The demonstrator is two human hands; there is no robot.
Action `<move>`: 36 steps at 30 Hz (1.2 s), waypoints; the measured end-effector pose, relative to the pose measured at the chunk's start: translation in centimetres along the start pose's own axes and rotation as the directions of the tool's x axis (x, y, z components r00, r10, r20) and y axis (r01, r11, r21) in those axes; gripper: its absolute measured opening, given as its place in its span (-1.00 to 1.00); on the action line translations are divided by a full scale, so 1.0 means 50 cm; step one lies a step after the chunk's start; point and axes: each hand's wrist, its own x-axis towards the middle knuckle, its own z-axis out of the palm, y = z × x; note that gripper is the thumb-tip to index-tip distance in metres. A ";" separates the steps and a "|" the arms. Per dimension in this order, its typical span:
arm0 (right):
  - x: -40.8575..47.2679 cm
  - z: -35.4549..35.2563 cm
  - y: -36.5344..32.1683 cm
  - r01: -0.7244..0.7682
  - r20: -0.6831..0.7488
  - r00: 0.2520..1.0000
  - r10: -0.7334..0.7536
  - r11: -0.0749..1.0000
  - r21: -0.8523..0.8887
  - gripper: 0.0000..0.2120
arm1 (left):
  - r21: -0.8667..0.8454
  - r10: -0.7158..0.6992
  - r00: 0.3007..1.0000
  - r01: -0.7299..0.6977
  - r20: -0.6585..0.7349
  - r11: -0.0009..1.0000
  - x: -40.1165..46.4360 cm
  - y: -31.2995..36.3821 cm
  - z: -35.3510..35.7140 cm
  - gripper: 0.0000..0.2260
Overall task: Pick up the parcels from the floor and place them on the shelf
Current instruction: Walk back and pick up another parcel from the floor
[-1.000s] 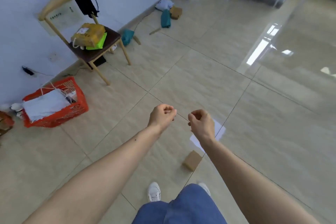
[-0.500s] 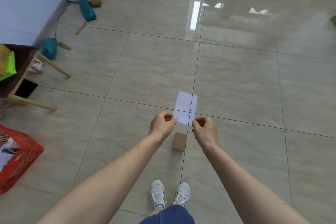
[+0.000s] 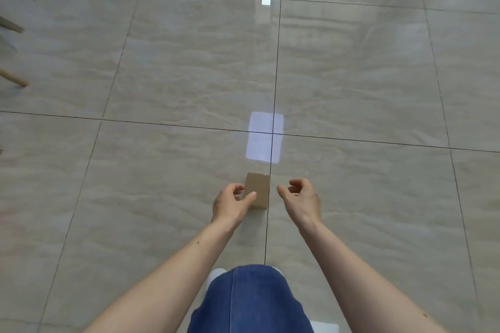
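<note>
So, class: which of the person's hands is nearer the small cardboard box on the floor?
Left. The left hand overlaps the cardboard box's left edge, fingers open; the right hand sits open just right of it, a gap between.

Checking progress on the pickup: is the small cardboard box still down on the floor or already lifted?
On the floor. The cardboard box sits on the tile; the left hand overlaps its edge and the right hand is apart from it, both half-open.

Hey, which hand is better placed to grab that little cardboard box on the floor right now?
Left, probably. The left hand overlaps the box on its left side, thumb across its front, fingers open. The right hand is curled and clear of the box's right edge, with floor showing between them.
</note>
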 end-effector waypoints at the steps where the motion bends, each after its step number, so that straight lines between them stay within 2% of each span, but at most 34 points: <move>1: 0.027 0.021 0.032 -0.001 0.017 1.000 0.001 1.000 -0.014 -0.61 | 0.025 0.001 1.000 -0.002 0.013 1.000 0.031 -0.029 0.021 -0.56; 7: 0.207 0.157 0.198 -0.007 0.120 0.993 0.015 0.998 -0.066 -0.44 | 0.108 0.030 0.998 -0.036 0.060 0.993 0.246 -0.164 0.118 -0.34; 14: 0.374 0.266 0.310 -0.043 0.196 0.979 0.056 0.997 -0.070 -0.33 | 0.174 0.019 0.986 -0.048 0.164 0.983 0.432 -0.290 0.192 -0.28; 18: 0.433 0.311 0.342 -0.044 0.206 0.977 0.060 0.996 -0.080 -0.33 | 0.124 -0.017 0.981 -0.008 0.196 0.992 0.498 -0.328 0.220 -0.29; 24: 0.459 0.340 0.352 0.000 0.173 0.985 0.020 0.994 -0.114 -0.57 | 0.075 -0.032 0.977 0.017 0.209 0.997 0.525 -0.357 0.245 -0.53; 29: 0.450 0.331 0.341 0.004 0.151 0.988 0.018 0.990 -0.144 -0.55 | 0.092 -0.022 0.988 0.008 0.152 0.996 0.504 -0.327 0.239 -0.55; 36: 0.359 0.249 0.277 -0.017 0.138 0.990 0.034 0.992 -0.122 -0.60 | 0.085 -0.046 0.985 0.032 0.165 0.996 0.403 -0.245 0.197 -0.59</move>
